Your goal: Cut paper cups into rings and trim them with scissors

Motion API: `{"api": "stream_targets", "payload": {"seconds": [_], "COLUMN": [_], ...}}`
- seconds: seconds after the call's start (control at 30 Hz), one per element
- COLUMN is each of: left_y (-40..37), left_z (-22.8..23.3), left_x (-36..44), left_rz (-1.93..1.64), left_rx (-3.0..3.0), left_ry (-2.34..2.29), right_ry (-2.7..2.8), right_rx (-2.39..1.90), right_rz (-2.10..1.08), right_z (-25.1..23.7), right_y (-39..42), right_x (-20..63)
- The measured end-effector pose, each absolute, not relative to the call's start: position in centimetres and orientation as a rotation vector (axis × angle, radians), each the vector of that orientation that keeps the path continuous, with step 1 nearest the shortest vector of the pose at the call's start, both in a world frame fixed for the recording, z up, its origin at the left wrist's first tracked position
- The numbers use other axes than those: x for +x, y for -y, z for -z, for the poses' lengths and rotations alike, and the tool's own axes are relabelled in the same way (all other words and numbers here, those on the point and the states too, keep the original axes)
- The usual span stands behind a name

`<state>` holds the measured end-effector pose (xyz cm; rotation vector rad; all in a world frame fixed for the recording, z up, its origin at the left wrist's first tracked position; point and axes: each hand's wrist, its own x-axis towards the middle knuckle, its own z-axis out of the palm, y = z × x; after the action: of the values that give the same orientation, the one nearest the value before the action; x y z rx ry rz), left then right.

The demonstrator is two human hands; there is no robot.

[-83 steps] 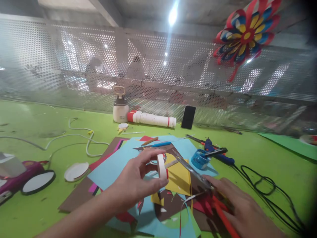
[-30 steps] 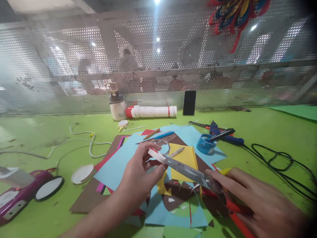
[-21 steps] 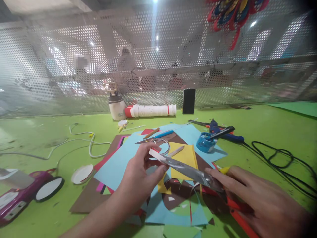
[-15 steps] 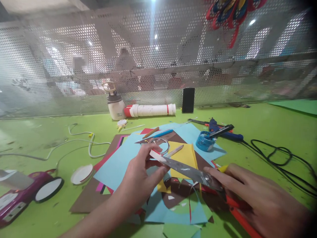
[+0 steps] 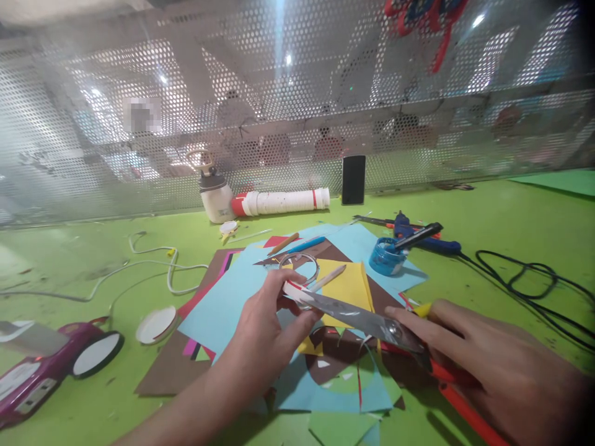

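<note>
My left hand (image 5: 267,328) pinches a small white piece with a red edge (image 5: 292,288) between thumb and fingers, above the stacked paper. My right hand (image 5: 493,353) is wrapped round scissors (image 5: 357,316) with red handles. Their blade tips reach the white piece at my left fingertips; whether they bite into it I cannot tell. Under my hands lie a yellow sheet (image 5: 357,279), light blue paper (image 5: 218,297) and small coloured scraps. A clear round ring (image 5: 317,267) and a pale pencil-like stick (image 5: 332,277) rest just beyond my left fingers.
A blue paint jar (image 5: 387,257) with a black marker across it stands right of the papers, beside a blue glue gun (image 5: 434,246) with a looping black cable. Purple toy-like object (image 5: 51,365) at left. A phone (image 5: 354,179) and a white tube (image 5: 286,202) are near the mesh panel.
The view has shifted slightly. Both hands keep their grips; the white piece has tilted a little, showing its red edge curved, and the scissors' handle end sits slightly further right.
</note>
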<state>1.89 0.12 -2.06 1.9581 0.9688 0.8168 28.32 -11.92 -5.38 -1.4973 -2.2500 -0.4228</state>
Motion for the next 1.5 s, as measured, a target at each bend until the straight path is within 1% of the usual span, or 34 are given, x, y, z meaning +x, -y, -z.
{"api": "stream_targets", "payload": {"seconds": [0.1,0.5,0.7,1.5], "left_y": [-0.09,0.09,-0.07,0.08], "left_z": [2.23,2.08,2.22,2.31], "left_x": [1.78,1.87,1.87,1.98], "left_rz": [-0.839,-0.815,-0.818,-0.797], "left_rx": [1.993,2.021,2.054,2.000], "left_ry": [-0.956,-0.908,-0.900,-0.899], "right_ry": [2.217,2.258,2.247,2.255], "right_rx": [-1.421,-1.440,-1.453,-1.443], "right_rz": [0.468,0.549,0.486,0.504], "right_z": [5.36,4.77,4.66,4.78], "right_y": [11.73,11.57,12.01,12.38], "right_x": [28.36,28.56,28.59,28.56]}}
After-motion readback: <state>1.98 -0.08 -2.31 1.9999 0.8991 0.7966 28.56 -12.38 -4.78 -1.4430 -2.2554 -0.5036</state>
